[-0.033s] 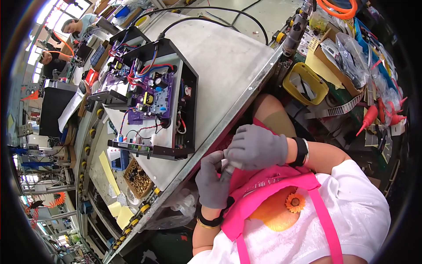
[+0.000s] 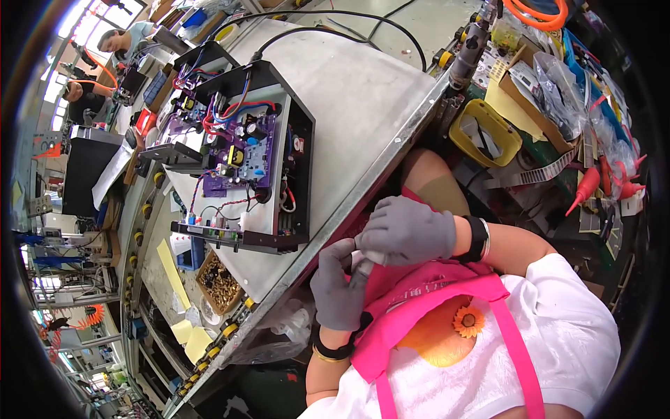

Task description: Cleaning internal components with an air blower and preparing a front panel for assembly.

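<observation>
My left hand and my right hand, both in grey gloves, meet in front of my pink apron, below the edge of the bench. The fingers of both are bent and pressed together at the tips. Anything pinched between them is too small or too hidden to make out. Nearest to them on the bench sits an open black metal case. Inside it shows a purple circuit board with red, blue and black wires.
A small box of brass-coloured parts lies by the bench's roller edge. To the right are a yellow bin and a red squeeze bottle. A black cable crosses the far bench. Another person works at the far left.
My right hand has shifted very slightly against the left fingertips. The case and the bench things stay where they were.
</observation>
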{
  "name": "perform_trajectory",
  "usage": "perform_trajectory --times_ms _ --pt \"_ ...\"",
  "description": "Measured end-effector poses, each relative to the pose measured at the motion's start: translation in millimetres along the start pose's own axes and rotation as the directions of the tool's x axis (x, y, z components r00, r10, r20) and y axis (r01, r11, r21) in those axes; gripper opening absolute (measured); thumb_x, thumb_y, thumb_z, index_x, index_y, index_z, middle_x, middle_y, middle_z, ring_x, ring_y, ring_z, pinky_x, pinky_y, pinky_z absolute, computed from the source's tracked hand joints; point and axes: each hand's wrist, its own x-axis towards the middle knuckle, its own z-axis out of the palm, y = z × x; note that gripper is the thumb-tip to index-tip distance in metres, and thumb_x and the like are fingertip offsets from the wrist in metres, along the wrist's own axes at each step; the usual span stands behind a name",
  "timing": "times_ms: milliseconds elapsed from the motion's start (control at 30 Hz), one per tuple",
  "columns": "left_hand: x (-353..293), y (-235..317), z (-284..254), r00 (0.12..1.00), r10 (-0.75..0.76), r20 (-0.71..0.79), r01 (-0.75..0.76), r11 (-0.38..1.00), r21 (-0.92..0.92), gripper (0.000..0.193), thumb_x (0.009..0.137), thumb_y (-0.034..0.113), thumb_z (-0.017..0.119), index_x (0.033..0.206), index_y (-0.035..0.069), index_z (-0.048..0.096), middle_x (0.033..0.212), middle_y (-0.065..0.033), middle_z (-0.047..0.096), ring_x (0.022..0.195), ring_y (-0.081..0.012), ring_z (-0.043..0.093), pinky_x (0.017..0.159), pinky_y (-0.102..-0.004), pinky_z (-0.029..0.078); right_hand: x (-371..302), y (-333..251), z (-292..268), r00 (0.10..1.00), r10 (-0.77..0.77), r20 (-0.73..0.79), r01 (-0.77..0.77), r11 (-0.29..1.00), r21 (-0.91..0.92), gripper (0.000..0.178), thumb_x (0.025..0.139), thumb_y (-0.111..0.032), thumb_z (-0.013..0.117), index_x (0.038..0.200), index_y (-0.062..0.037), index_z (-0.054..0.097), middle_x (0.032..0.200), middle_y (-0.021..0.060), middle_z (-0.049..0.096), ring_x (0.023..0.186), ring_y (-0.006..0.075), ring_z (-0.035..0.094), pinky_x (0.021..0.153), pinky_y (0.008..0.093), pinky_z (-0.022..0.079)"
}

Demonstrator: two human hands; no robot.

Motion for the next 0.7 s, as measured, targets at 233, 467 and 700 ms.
perform_trajectory --times_ms 233,467,700 --pt "4 -3 -2 0.998 -0.063 0.029 0.064 0.998 -0.026 0.04 0.075 0.007 0.077 0.107 -0.001 0.054 0.099 -0.0091 0.063 0.087 -0.0153 0.064 0.078 -0.0271 0.052 2 6 0 0.999 0.012 0.034 -0.016 0.991 0.134 0.021 0.084 -0.027 0.061 0.08 -0.0074 0.058 0.066 0.0081 0.058 0.064 0.0274 0.06 0.062 0.0376 0.047" --pt "3 1 -1 0.994 -0.106 0.031 0.107 0.994 -0.026 0.042 0.075 0.006 0.077 0.109 0.0 0.053 0.098 -0.0082 0.063 0.085 -0.0139 0.064 0.076 -0.0261 0.051 1 11 3 0.992 -0.055 0.11 0.054 0.998 0.012 0.018 0.086 -0.025 0.061 0.085 -0.007 0.06 0.07 0.0092 0.059 0.066 0.0302 0.06 0.06 0.0388 0.047" --pt "2 -6 -2 0.998 -0.038 0.04 0.04 0.998 -0.054 0.053 0.076 0.003 0.074 0.123 -0.001 0.048 0.113 -0.0105 0.059 0.093 -0.015 0.062 0.078 -0.0271 0.051 3 19 8 0.999 -0.019 0.044 0.013 0.992 0.129 0.016 0.085 -0.024 0.061 0.084 -0.0078 0.062 0.068 0.0112 0.059 0.063 0.0318 0.06 0.057 0.0411 0.048"
